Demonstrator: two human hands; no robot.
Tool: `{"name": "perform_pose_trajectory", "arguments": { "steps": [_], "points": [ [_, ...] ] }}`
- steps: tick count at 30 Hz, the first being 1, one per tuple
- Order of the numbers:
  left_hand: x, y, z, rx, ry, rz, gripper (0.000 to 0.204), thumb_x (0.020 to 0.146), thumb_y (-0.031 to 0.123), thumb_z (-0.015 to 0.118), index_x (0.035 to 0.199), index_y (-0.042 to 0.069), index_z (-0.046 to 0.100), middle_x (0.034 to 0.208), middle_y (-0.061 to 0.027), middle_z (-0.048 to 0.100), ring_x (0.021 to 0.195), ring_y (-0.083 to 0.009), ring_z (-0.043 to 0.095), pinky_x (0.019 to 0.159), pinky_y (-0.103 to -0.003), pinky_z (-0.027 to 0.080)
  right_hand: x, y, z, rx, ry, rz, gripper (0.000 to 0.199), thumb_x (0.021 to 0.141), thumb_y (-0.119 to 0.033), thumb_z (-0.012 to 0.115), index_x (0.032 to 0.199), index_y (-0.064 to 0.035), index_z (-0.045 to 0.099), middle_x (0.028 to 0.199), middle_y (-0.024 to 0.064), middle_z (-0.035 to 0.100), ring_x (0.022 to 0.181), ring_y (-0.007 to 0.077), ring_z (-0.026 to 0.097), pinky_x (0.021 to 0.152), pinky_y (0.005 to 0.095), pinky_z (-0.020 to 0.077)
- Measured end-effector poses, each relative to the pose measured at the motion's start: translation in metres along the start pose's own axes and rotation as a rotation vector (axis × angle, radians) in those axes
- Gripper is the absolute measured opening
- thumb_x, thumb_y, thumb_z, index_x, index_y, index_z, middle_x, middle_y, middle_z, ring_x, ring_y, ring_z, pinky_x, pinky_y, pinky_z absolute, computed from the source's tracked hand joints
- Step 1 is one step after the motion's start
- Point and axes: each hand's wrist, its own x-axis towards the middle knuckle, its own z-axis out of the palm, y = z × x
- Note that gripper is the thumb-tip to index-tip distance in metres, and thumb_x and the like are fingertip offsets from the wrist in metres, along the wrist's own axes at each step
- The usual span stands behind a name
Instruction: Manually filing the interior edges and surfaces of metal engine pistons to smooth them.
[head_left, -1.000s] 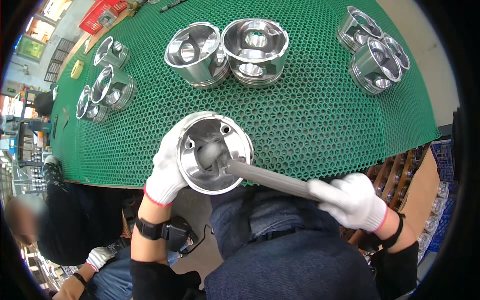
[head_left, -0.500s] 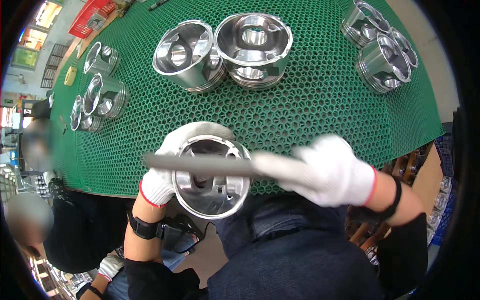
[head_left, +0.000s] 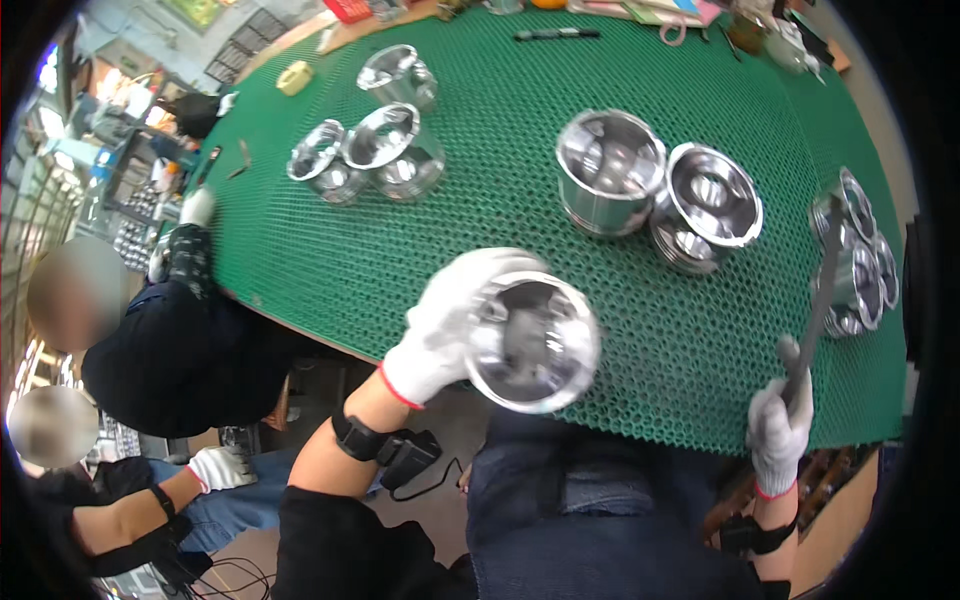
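Your gloved left hand [head_left: 450,312] has its grip closed around the side of a silver piston [head_left: 533,345], held at the near edge of the green-matted worktop [head_left: 500,185] with its hollow end facing you. Your right hand [head_left: 778,425], well apart from it, has its grip wrapped around the lower end of a long grey bar [head_left: 821,300]; with the blur, it might be a file. Beyond sit a pair of pistons [head_left: 612,170], a trio of pistons [head_left: 398,150] further left and a cluster of pistons [head_left: 858,285] behind the bar.
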Motion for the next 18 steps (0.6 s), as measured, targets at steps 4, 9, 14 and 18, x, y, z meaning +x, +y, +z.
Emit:
{"name": "perform_pose_trajectory", "arguments": {
  "steps": [4, 9, 14, 18],
  "points": [
    [-0.048, -0.053, -0.081, -0.937, 0.519, -0.307, 0.037, 0.093, 0.019, 0.049, 0.123, -0.001, 0.057, 0.116, -0.0151, 0.063, 0.108, -0.0243, 0.061, 0.096, -0.035, 0.050, 0.005, -0.001, 0.006, 0.129, 0.041, 0.092, 0.063, 0.089, -0.034, 0.066, 0.129, 0.0093, 0.042, 0.053, -0.0019, 0.041, 0.035, 0.0058, 0.036, 0.032, 0.0207, 0.0290],
    [-0.076, -0.074, -0.127, 0.616, 1.004, -0.641, 0.048, 0.083, 0.000, 0.053, 0.131, 0.000, 0.050, 0.127, -0.0184, 0.056, 0.114, -0.0333, 0.057, 0.102, -0.039, 0.045, 0.007, -0.007, 0.010, 0.167, 0.061, 0.110, 0.049, 0.092, -0.028, 0.056, 0.125, 0.0078, 0.046, 0.053, 0.0004, 0.043, 0.035, 0.0082, 0.037, 0.033, 0.0217, 0.0303],
    [-0.010, 0.004, -0.061, 0.798, 0.556, 0.028, 0.061, 0.066, -0.009, 0.060, 0.126, 0.001, 0.054, 0.130, -0.0210, 0.054, 0.120, -0.0388, 0.052, 0.104, -0.046, 0.042, 0.010, -0.013, 0.013, 0.186, -0.023, 0.042, 0.068, 0.091, -0.050, 0.062, 0.136, -0.0026, 0.045, 0.060, 0.0012, 0.048, 0.042, 0.0086, 0.042, 0.040, 0.0222, 0.0347],
    [0.076, 0.052, 0.013, 0.668, 0.153, 0.287, 0.057, 0.067, 0.009, 0.072, 0.122, 0.006, 0.056, 0.125, -0.0179, 0.055, 0.117, -0.0372, 0.052, 0.105, -0.054, 0.036, 0.008, -0.020, 0.015, 0.021, -0.038, 0.100, 0.071, 0.092, -0.047, 0.061, 0.138, 0.0022, 0.041, 0.062, -0.0005, 0.047, 0.043, 0.0060, 0.039, 0.040, 0.0210, 0.0318]
  ]
}}
